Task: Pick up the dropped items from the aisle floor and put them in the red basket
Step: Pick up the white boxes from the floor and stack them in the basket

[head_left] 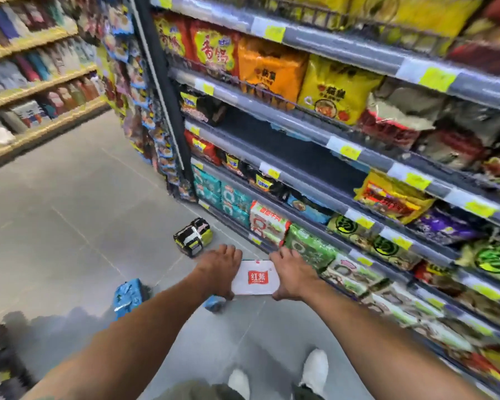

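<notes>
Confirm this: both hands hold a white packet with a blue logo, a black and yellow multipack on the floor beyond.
The head view shows the logo red, not blue. The left hand and right hand hold the white packet, black and yellow multipack beyond.

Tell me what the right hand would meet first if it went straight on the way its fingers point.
The right hand, gripping the white pack, points toward the bottom shelf. It would probably meet the shelf rail first, then the red-and-white pack behind it. Depth is unclear.
</notes>
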Available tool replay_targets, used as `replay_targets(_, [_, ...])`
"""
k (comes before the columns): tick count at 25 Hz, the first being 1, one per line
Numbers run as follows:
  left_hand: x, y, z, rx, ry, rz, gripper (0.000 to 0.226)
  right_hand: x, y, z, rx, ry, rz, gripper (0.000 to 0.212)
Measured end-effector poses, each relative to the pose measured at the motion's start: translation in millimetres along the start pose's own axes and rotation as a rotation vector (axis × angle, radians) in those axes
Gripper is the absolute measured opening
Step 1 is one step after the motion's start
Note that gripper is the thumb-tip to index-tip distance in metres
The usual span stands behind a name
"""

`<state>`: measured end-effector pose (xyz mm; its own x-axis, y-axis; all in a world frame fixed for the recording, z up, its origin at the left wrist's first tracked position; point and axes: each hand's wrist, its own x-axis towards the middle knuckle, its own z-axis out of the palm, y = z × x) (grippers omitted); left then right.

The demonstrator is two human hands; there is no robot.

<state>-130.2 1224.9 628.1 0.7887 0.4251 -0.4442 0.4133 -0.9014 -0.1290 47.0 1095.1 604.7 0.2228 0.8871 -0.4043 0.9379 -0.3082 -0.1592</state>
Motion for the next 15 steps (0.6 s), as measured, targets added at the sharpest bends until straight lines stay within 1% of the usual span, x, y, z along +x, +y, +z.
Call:
replay_targets(4, [29, 71, -31, 0.091, 0.026, 0.250, 0.100, -80, 52, 18, 0.103, 0.050, 0.251, 0.092])
replay_targets(8, [43, 172, -56, 0.206, 0.045, 0.480, 0.107, -180, 97, 51, 0.203, 0.094, 0.521, 0.100])
replay_targets(10, [39, 233, -67, 0.269, 0.055, 0.598, 0.105, -236, 115, 73, 0.256, 0.111, 0.649, 0.103])
replay_targets(13, [17, 327, -77, 0.352, 0.080, 0.776, 0.101, -327, 134, 113, 0.339, 0.146, 0.809, 0.100])
replay_targets(15, [3, 375, -78, 0.360, 0.082, 0.861, 0.097, -377, 139, 135, 0.372, 0.187, 0.881, 0.097])
